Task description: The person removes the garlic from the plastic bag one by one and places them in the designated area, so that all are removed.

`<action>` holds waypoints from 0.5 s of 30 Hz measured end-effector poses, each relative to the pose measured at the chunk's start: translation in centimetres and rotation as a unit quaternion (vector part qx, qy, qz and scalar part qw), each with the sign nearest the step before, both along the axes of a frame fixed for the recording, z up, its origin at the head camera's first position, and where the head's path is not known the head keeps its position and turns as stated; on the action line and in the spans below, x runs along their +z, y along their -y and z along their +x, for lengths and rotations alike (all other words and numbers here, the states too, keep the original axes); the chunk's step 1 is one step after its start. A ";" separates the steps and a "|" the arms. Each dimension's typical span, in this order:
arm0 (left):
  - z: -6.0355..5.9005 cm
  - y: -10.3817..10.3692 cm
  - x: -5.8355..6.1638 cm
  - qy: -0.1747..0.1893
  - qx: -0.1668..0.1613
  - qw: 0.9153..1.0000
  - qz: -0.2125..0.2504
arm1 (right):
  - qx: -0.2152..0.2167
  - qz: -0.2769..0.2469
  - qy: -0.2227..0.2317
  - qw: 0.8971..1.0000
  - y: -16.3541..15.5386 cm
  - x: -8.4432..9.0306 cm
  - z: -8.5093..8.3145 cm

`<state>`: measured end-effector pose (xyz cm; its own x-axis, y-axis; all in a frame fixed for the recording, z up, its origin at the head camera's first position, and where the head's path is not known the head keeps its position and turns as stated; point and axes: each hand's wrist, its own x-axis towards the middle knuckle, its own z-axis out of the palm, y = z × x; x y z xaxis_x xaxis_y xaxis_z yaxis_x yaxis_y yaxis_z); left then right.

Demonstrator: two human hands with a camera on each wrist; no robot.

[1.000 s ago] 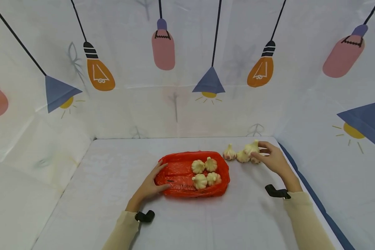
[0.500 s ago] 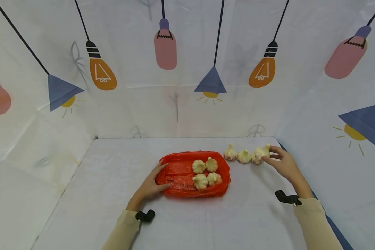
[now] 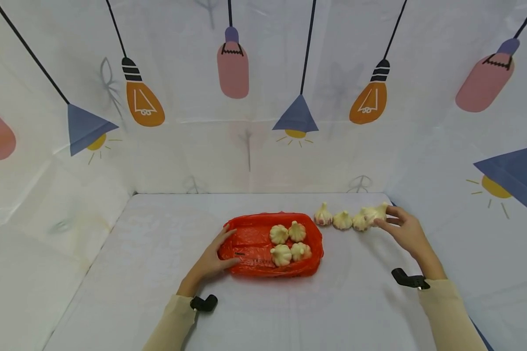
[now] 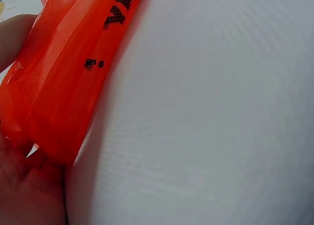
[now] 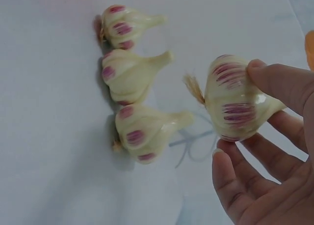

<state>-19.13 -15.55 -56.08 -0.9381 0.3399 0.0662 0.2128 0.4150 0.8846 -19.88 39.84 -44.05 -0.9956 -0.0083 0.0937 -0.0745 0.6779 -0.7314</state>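
Observation:
My right hand (image 3: 406,233) pinches a garlic bulb (image 5: 235,99) between thumb and fingers, lifted off the table beside the right end of a row of three garlic bulbs (image 5: 135,77). Purple streaks and a tuft of dry roots show on the held bulb in the right wrist view. My left hand (image 3: 211,259) grips the left end of a red plastic-wrapped tray (image 3: 250,217), with the thumb at the near side and the fingers at the far side. Several garlic bulbs (image 3: 281,254) sit in the tray's right half. Black print marks the red plastic (image 4: 64,87) in the left wrist view.
The white-covered table (image 3: 167,219) ends at a back wall sheet (image 3: 254,161) printed with lamps and bulbs. A similar sheet (image 3: 443,195) closes off the right side. Each wrist carries a black strapped-on device (image 3: 204,303).
My right hand, with the garlic bulb in it, has moved right and slightly down, past the row's right end. My left hand and the tray have stayed in place.

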 end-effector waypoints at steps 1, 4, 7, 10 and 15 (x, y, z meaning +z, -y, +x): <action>0.0 0.0 0.0 -0.001 0.001 1.000 0.001 | -0.001 -0.002 0.000 1.000 0.0 0.0 0.0; 0.0 0.1 -0.1 -0.004 0.003 1.000 0.003 | -0.005 0.000 0.000 1.000 -0.2 -0.3 -0.1; 0.1 0.1 -0.1 -0.006 0.004 1.000 0.006 | -0.007 0.009 -0.001 1.000 -0.4 -0.8 -0.1; 0.0 0.1 -0.3 -0.006 0.004 1.000 0.008 | -0.010 0.017 -0.001 1.000 -0.8 -1.4 -0.2; 0.0 0.1 -0.3 -0.008 0.004 1.000 0.009 | -0.017 0.027 0.001 0.999 -1.2 -2.0 -0.4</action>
<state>-19.09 -15.60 -56.37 -0.9398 0.3303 0.0874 0.2236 0.4013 0.8882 -20.25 41.07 -46.06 -0.9955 0.0201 0.0924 -0.0498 0.7189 -0.6933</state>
